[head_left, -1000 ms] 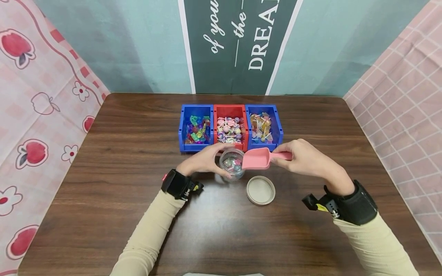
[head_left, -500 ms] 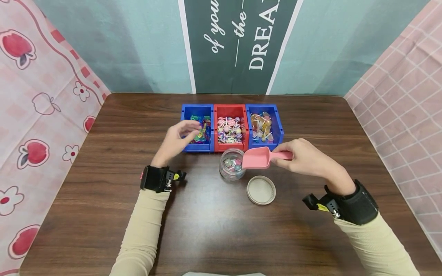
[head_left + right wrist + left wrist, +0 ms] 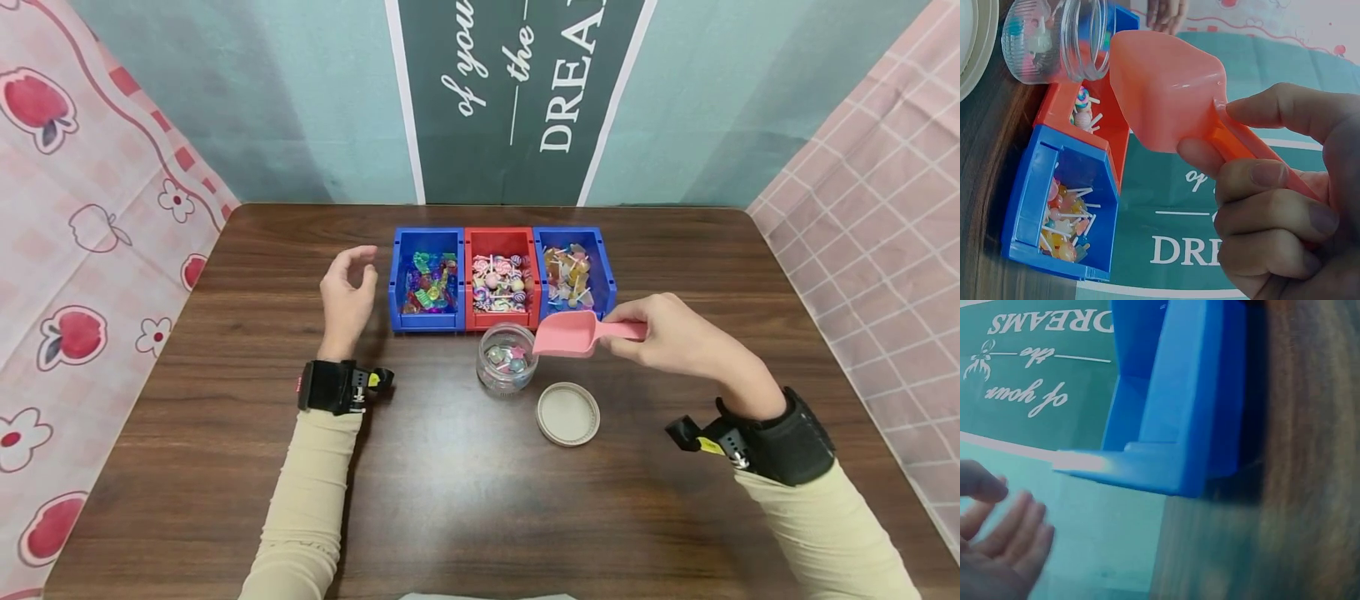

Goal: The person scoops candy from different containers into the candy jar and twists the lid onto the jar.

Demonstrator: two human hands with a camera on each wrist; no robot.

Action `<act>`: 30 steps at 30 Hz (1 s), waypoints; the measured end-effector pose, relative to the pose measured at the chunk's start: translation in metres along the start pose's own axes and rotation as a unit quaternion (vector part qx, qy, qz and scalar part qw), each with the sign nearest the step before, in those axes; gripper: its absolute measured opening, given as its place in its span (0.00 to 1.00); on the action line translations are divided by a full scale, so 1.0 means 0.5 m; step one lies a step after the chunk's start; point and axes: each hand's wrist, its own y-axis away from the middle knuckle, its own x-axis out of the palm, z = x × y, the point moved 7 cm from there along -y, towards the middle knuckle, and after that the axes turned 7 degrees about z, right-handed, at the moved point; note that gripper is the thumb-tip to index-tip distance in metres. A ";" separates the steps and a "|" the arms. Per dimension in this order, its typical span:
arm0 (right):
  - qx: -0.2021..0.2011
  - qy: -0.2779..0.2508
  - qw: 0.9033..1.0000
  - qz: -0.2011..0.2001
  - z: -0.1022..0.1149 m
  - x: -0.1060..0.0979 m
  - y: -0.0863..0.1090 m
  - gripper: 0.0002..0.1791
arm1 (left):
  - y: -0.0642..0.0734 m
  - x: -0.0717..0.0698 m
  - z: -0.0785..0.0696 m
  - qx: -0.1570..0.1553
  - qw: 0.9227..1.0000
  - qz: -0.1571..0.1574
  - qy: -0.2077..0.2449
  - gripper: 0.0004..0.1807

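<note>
My right hand grips the handle of a pink scoop, and the right wrist view shows fingers curled round it. The scoop's blade hangs beside the mouth of a clear jar, which stands upright with a few small candy-like pieces in it. My left hand is in the air left of the bins, fingers loosely bent, holding nothing. In the left wrist view that hand is apart from the blue bin. A round pale lid lies on the table in front of the jar, to the right.
Behind the jar, three joined bins stand in a row: a left blue bin with shiny coloured pieces, a red bin with small lollipops, and a right blue bin with yellowish stick pieces. Patterned cloths surround the wooden table.
My left hand has let go of the jar and moved left, past the left blue bin. The scoop in my right hand has shifted slightly right and up.
</note>
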 end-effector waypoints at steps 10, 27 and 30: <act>0.048 0.018 0.998 -0.030 -0.040 -0.025 -0.011 0.12 | 0.013 0.047 0.048 -0.126 0.989 0.077 -0.014 0.22; 0.133 0.036 0.990 -0.039 -0.089 -0.049 -0.048 0.14 | 0.015 0.066 0.054 -0.181 0.976 0.120 -0.023 0.24; 0.142 0.039 0.988 -0.039 -0.092 -0.055 -0.061 0.15 | 0.014 0.065 0.054 -0.184 0.975 0.125 -0.021 0.25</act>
